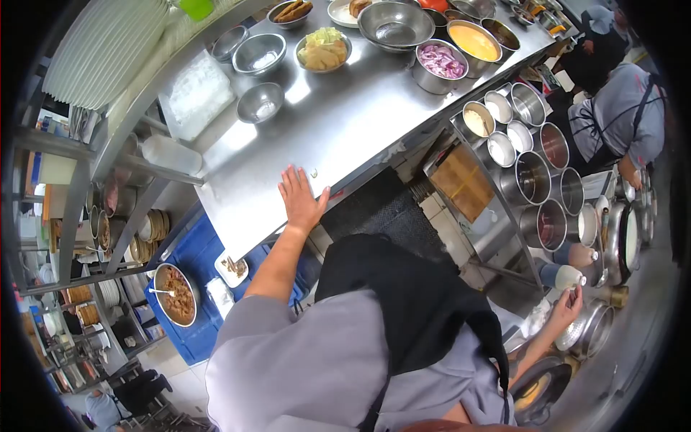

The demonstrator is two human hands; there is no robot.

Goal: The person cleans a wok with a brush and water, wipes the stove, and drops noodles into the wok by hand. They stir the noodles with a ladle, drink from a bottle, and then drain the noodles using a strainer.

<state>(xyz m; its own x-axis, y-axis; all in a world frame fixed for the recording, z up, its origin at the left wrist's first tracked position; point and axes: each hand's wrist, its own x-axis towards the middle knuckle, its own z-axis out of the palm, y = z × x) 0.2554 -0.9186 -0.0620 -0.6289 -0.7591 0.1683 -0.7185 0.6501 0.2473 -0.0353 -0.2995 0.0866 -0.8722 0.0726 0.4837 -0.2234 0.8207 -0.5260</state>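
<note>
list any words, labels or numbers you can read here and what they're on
No text can be read.
On the steel counter, bowls and round tins: no print visible.
On the bottle by the right hand: no legible label.
On the shelves at left: too small and blurred to tell.

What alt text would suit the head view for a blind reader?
A person in grey rests the left hand flat on a steel table, while the right hand is by a bottle beside round steel tins. Bowls of food, one of sliced red onion, stand at the table's far end; another person works nearby.
</note>
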